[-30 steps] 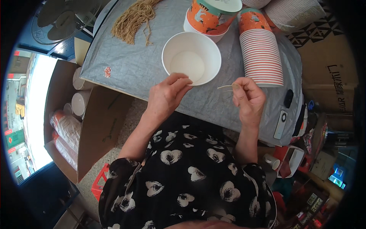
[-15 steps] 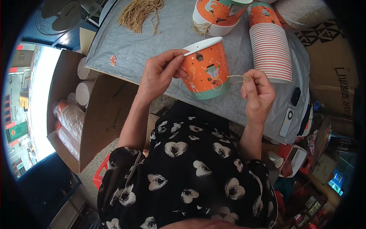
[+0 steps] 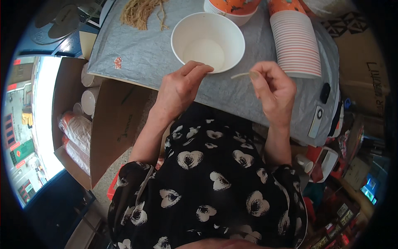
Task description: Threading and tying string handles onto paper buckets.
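A paper bucket (image 3: 208,31) stands or tilts at the near side of the grey-covered table, its round mouth turned up toward me and its white inside bare. My left hand (image 3: 177,90) pinches the near rim between thumb and fingers. To the right of the bucket, my right hand (image 3: 274,89) grips a short pale cord (image 3: 239,75) between thumb and forefinger; the cord's free end points at the bucket without touching it. Whether another piece of cord is attached to the bucket's outer wall is hidden from here.
A bundle of tan cords (image 3: 141,14) lies at the far left. Behind are upright orange buckets (image 3: 232,7) and a long nested stack (image 3: 296,45) on its side. A black object (image 3: 325,93) and white device (image 3: 316,121) lie right. An open carton (image 3: 114,128) with wrapped stacks stands left.
The bucket has tipped so its mouth faces me instead of its printed orange side, and has moved up and left. My right hand has shifted slightly up and left, and its cord is away from the bucket.
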The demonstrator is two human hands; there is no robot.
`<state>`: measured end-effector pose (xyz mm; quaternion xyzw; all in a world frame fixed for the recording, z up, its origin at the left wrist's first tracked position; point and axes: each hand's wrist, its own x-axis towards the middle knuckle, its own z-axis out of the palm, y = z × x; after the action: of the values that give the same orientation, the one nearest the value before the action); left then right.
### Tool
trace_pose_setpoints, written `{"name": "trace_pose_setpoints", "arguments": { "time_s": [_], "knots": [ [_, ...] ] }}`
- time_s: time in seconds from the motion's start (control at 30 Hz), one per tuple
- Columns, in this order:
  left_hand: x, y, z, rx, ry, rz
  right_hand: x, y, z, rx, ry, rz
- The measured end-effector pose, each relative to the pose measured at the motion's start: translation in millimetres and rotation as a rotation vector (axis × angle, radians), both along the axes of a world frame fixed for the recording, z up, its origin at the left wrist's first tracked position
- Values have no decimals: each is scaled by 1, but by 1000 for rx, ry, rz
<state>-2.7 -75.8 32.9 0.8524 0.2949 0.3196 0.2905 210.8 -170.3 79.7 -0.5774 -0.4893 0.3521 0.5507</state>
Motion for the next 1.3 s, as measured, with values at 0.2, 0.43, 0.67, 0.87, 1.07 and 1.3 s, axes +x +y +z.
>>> {"name": "trace_pose_setpoints", "arguments": {
  "time_s": [0.2, 0.43, 0.67, 0.87, 1.07, 1.3],
  "knots": [
    [-7, -22, -17, -9, 113, 81, -10, 21, -13, -85, -79, 103],
    [-11, -35, -23, 63, 138, 14, -21, 27, -24, -125, -324, 204],
    [-13, -41, -25, 77, 148, 0, -21, 26, -20, -175, -371, 257],
    [-13, -42, -26, 61, 156, -9, -21, 24, -21, -184, -372, 263],
    [-12, -42, -25, 56, 143, -11, -21, 24, -21, -205, -389, 263],
    [-12, -42, -25, 63, 142, -15, -21, 23, -22, -232, -390, 280]
  ]
}}
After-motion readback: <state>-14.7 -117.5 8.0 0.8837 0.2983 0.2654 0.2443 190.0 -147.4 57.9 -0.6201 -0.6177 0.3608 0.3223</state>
